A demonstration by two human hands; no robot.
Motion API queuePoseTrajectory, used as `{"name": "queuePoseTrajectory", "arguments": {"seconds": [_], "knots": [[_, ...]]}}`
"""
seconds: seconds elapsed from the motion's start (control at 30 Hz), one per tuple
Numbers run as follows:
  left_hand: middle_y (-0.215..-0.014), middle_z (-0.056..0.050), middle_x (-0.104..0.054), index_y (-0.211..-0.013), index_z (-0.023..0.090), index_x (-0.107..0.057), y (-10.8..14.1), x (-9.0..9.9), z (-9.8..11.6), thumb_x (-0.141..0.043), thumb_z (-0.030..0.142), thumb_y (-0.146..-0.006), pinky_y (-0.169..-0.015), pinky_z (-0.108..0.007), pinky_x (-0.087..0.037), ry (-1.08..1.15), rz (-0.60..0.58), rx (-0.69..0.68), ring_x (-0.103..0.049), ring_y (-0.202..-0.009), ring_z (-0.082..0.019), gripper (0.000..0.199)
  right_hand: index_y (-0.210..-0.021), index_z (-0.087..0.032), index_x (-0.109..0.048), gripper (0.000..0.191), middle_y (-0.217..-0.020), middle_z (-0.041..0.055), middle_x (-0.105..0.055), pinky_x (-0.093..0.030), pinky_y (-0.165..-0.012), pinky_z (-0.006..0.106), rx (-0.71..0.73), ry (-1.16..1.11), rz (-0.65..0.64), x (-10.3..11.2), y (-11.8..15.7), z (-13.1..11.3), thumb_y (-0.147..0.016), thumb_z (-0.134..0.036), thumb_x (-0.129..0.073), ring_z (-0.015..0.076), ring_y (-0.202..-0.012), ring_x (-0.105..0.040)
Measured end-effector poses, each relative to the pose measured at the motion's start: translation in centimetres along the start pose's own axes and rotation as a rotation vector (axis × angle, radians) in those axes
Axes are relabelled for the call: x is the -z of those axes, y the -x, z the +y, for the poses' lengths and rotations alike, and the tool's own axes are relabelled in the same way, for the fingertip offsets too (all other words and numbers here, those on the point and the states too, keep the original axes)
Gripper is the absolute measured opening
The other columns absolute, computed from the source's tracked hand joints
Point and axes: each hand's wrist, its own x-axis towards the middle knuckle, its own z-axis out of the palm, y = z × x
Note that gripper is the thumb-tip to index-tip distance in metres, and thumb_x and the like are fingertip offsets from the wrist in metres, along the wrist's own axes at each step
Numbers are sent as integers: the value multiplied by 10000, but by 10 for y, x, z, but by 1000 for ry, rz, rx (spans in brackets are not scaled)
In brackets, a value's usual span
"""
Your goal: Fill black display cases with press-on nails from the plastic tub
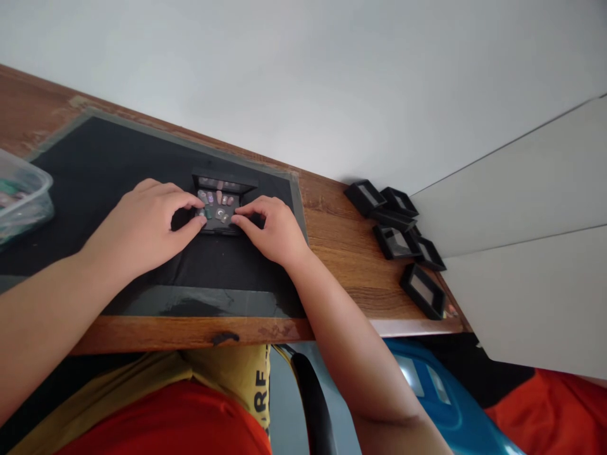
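A small black box [219, 229] with its lid raised lies on the black mat. Rows of false nails [219, 197] in pink, lilac, grey and green sit inside it. My left hand [147, 221] reaches in at the box's left side, thumb and forefinger pinched around a false nail [201, 213] there. At the opposite side, my right hand [270, 227] has thumb and forefinger nearly together by the box's right edge. What lies between those right fingertips, if anything, is too small to make out.
A clear plastic tub [26, 199] with coloured items stands at the left. Several black boxes with windows [396, 242] are piled on the wooden table [341, 240] at right. A white wall [303, 82] rises behind. A blue plastic stool [427, 385] stands below.
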Motion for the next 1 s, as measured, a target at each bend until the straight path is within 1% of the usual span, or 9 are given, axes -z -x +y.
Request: {"name": "queuePoseTrajectory", "arguments": {"seconds": [0.17, 0.3, 0.43, 0.6, 0.7, 0.77, 0.83, 0.9, 1.0], "knots": [[-1134, -137, -759, -1139, 260, -765, -1, 0, 0, -480, 548, -954, -999, -606, -505, 45, 8, 11, -627, -1168, -437, 445, -871, -183, -817, 200, -922, 45, -776, -491, -867, 326, 13, -53, 32, -3, -4, 3, -998, -295, -711, 171, -884, -683], [-1130, -146, -758, -1129, 239, -763, -1, -1, 0, -481, 539, -953, -984, -605, -511, 50, 19, 10, -625, -1148, -437, 448, -830, -199, -830, 199, -871, 30, -769, -483, -763, 299, -61, -190, 29, -7, -5, 5, -964, -322, -749, 154, -812, -682], [-1143, -156, -757, -1140, 204, -756, 0, -1, 0, -480, 526, -967, -973, -592, -521, 27, 21, 3, -619, -1131, -425, 458, -779, -211, -824, 221, -828, 15, -765, -474, -727, 294, -139, -278, 29, -9, -8, 9, -934, -359, -770, 146, -767, -673], [-1150, -157, -763, -1149, 173, -753, 1, 0, 0, -484, 514, -974, -983, -572, -525, 5, 13, -4, -611, -1117, -405, 468, -729, -200, -789, 272, -775, 9, -742, -440, -688, 294, -198, -235, 29, -6, -8, 9, -888, -421, -798, 138, -718, -627], [-1154, -155, -765, -1150, 171, -751, 0, 0, 1, -486, 513, -974, -976, -566, -529, 1, 14, 1, -609, -1114, -398, 467, -660, -192, -721, 373, -739, 6, -704, -423, -683, 296, -188, -187, 53, -4, -5, 8, -864, -492, -806, 135, -700, -591], [-1160, -153, -766, -1150, 174, -749, 0, -1, 1, -487, 515, -972, -974, -563, -531, 4, 13, 8, -609, -1116, -395, 465, -622, -190, -683, 447, -704, 7, -671, -406, -664, 299, -179, -181, 48, -2, -3, 7, -899, -533, -755, 132, -677, -568], [-1168, -151, -766, -1152, 177, -747, 0, -1, 1, -485, 517, -971, -982, -567, -528, 9, 9, 14, -609, -1121, -397, 466, -613, -190, -675, 483, -677, 7, -645, -398, -653, 302, -154, -187, 37, 1, -2, 7, -950, -536, -686, 131, -660, -553], [-1174, -149, -766, -1154, 181, -745, 0, 0, 1, -483, 520, -968, -990, -572, -524, 12, 2, 20, -609, -1128, -399, 467, -688, -192, -719, 401, -718, 9, -663, -414, -676, 301, -101, -181, 41, 4, -1, 8, -959, -485, -681, 135, -685, -564], [-1178, -147, -765, -1151, 193, -742, -1, 0, 1, -483, 526, -961, -988, -574, -523, 16, -11, 31, -609, -1136, -402, 463, -876, -201, -781, 168, -840, 13, -709, -456, -756, 305, -6, -135, 41, 6, -1, 9, -907, -364, -756, 150, -771, -605]]}}
